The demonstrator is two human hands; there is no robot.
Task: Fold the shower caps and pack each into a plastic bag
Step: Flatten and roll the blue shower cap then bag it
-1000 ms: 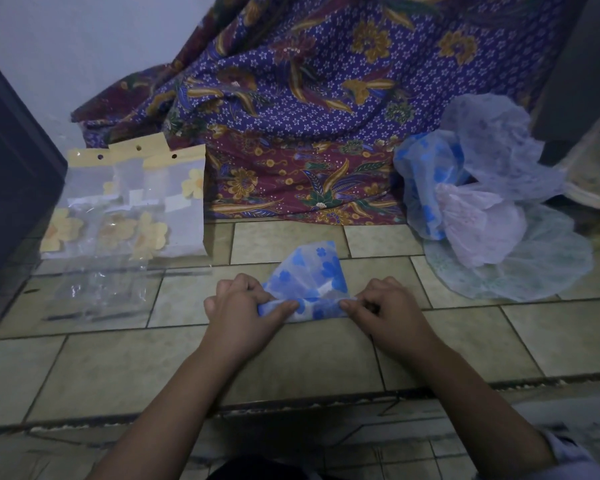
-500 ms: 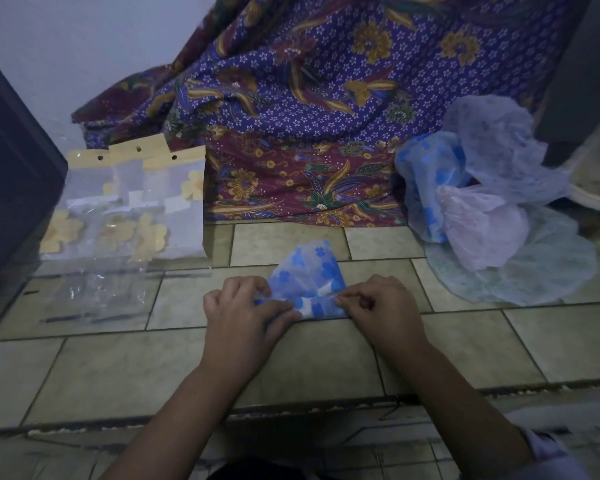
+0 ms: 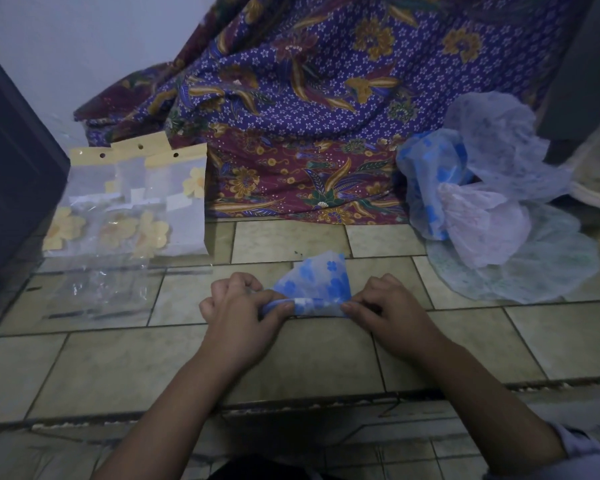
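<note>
A: Shower cap (image 3: 317, 282) pinched at both ends, why?
B: Probably to hold its rolled edge tight; left hand (image 3: 239, 313) and right hand (image 3: 392, 310) each grip one end.
A: Where is it?
B: On the floor tiles (image 3: 118, 368) just in front of the batik cloth (image 3: 309, 133), stretched between the thumbs, its tip beyond the knuckles.

Beige floor tiles (image 3: 118, 368) lie bare at lower left and right. Past the blue-flowered plastic shower cap (image 3: 323, 282) I hold, tiles run free to the purple batik cloth (image 3: 309, 116). Clear flower-card plastic bags (image 3: 125, 216) crowd the left; crumpled translucent shower caps (image 3: 499, 220) heap up at right.
</note>
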